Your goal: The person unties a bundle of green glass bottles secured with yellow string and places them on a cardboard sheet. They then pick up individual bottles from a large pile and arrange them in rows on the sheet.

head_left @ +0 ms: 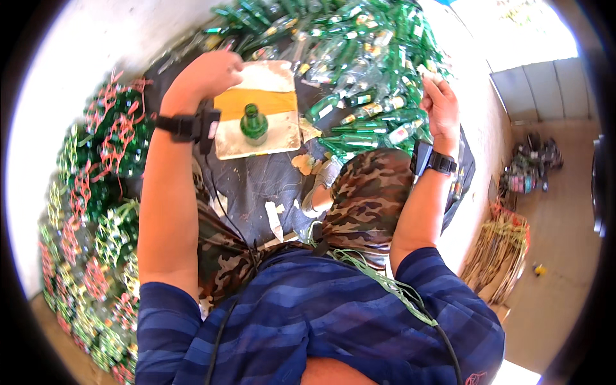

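Note:
My left hand (pixel 215 76) is over the upper left of a worn white and yellow board (pixel 253 99), fingers curled; whatever it may hold is hidden. A green bottle (pixel 253 127) stands upright on the board, below that hand. My right hand (pixel 437 99) is raised at the right edge of a large pile of loose green and clear bottles (pixel 359 51), its fingers bent together; I cannot make out what, if anything, is between them. Some bottles in the pile carry labels.
Green bottles bundled with red and pale ties (pixel 115 141) line the left wall. My legs rest on a dark sheet (pixel 250 179) with paper scraps. To the right, beyond a pale wall, are a bundle of flattened material (pixel 494 250), a dark cluttered object (pixel 526 167) and grey panels (pixel 532 90).

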A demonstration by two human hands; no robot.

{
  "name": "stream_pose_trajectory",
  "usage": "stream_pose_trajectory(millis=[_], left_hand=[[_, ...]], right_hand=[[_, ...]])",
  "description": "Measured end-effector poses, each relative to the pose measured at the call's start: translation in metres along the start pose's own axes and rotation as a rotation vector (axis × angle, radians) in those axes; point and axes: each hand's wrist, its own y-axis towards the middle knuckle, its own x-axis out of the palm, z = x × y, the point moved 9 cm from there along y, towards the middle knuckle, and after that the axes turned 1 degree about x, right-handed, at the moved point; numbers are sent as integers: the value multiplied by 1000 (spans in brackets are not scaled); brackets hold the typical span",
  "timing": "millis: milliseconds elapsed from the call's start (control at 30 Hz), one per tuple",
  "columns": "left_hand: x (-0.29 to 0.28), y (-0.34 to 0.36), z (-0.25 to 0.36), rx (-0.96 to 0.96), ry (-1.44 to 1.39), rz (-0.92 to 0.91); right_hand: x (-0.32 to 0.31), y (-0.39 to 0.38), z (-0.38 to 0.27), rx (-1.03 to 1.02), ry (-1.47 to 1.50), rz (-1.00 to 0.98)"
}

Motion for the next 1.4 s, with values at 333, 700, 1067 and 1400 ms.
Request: stream_pose_trajectory(millis=[333, 700, 1067, 1400], left_hand=[[-45, -23, 32, -45, -146, 281], [-59, -93, 10, -220, -355, 537], [-49, -85, -35, -361, -250, 509], [-40, -60, -14, -378, -227, 469]], right_hand=[[-191, -150, 339, 534, 293, 337], [-135, -328, 544, 975, 147, 297], [-31, -236, 528, 893, 516, 154], [24, -165, 536, 1013, 617, 216]])
